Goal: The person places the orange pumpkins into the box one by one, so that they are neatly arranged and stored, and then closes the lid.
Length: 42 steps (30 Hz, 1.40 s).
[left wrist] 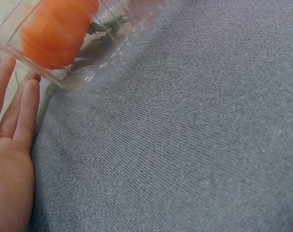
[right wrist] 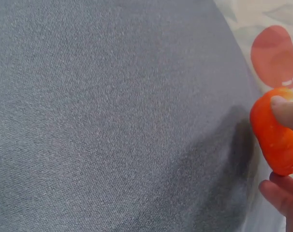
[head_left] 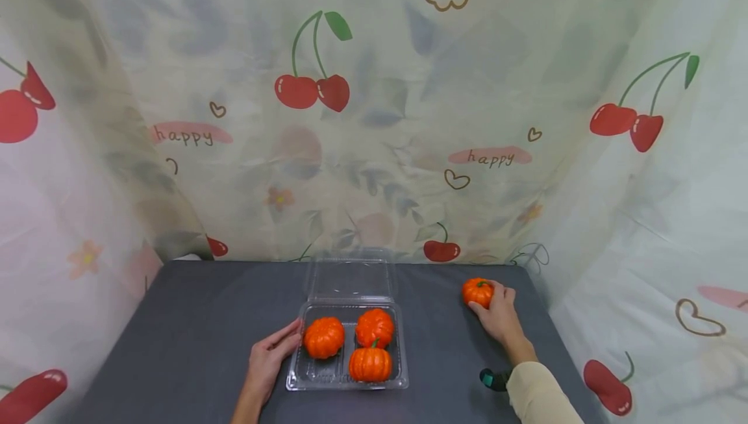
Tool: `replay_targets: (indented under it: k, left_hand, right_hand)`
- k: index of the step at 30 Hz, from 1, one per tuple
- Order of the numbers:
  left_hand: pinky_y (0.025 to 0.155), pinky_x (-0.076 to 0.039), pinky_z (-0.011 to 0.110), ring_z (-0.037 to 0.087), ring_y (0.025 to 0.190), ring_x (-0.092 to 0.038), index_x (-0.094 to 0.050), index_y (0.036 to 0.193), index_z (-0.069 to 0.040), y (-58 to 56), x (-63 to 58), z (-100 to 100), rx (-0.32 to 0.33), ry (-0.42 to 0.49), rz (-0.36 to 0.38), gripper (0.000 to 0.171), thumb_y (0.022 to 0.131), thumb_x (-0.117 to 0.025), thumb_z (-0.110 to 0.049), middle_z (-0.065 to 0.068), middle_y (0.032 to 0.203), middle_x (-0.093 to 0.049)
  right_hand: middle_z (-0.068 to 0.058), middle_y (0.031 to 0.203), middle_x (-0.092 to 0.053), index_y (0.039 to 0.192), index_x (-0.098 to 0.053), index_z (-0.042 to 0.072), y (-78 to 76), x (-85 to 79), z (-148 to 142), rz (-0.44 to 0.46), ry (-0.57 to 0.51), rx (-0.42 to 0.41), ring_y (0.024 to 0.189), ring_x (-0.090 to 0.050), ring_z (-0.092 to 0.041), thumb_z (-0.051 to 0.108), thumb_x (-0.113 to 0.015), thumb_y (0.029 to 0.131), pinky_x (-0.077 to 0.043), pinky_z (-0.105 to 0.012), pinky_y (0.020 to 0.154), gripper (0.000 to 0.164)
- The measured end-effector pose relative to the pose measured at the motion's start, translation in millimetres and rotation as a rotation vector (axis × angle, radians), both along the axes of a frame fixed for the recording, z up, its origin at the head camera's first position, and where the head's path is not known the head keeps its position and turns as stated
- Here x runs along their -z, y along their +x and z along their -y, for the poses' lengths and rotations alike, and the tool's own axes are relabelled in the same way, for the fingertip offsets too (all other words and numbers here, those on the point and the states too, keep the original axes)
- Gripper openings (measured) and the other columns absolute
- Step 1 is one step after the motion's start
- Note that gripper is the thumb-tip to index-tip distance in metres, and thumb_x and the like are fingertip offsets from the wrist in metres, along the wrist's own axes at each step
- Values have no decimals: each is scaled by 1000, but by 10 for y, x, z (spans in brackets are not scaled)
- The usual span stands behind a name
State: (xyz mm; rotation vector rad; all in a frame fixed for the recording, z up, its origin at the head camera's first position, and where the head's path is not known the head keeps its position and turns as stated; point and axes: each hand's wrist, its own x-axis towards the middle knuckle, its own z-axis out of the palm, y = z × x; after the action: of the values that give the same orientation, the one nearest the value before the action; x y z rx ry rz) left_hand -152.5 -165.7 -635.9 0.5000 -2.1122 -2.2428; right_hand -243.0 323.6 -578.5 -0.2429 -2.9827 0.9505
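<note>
"Where do we find the right hand?"

"We see the right hand (head_left: 498,313) near the far right corner of the dark grey surface (head_left: 204,333). Its thumb and fingers are curled round a small orange pumpkin (head_left: 476,292), green stem showing. We can't tell whether that pumpkin touches the surface."

"And the left hand?"

"We see the left hand (head_left: 270,359) with its fingers nearly straight, the tips at the left edge of a clear plastic container (head_left: 310,372). It has hold of nothing, as far as we can make out."

"What do we count in the container?"

"We count three more: a left pumpkin (head_left: 324,337) by the left edge, a far pumpkin (head_left: 374,328) in the far right corner, and a near pumpkin (head_left: 370,365) in the near right corner, just in front of the far one. The clear lid (head_left: 350,279) stands open towards the far edge of the surface."

"Anything else round about?"

"We have a cream sleeve (head_left: 540,391) on the right arm, with a small black object (head_left: 494,380) beside it, and a pale curtain (head_left: 380,184) printed with cherries behind the far edge."
</note>
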Motion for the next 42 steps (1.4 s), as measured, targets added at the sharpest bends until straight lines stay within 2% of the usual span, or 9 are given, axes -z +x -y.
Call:
replay_targets:
  k: [8,21,32,42]
  left_hand:
    - [84,-58,15,-5,99,-71,-68,132,-7,2,-1,2,3,13,-13,52,85,-83,-23,-18,111,-77]
    - [83,-58,16,-5,98,-72,-67,133,-5,3,-11,-5,2,27,-22,51,86,-82,-19,-23,106,-76]
    - [82,-59,16,-5,97,-72,-68,132,-6,-6,-14,-7,-6,22,-2,51,86,-83,-21,-15,112,-77]
    - [82,-59,16,-5,98,-72,-68,132,-7,-8,-13,-17,2,18,-1,53,85,-84,-24,-11,115,-77]
  right_hand:
    - [-32,140,-28,153,-30,1,29,-54,33,-71,-6,-46,121,-47,-50,35,-68,98,-44,-64,104,75]
    - [-26,141,-32,155,-33,6,113,-317,188,-123,-28,-69,118,-51,-42,46,-63,99,-48,-56,99,75]
    - [-20,143,-41,150,-41,6,135,-419,340,-248,-16,-134,120,-52,-37,47,-66,98,-50,-55,99,71]
    - [-17,143,-43,151,-39,10,187,-493,433,-220,-60,-168,118,-53,-35,54,-56,101,-51,-52,100,69]
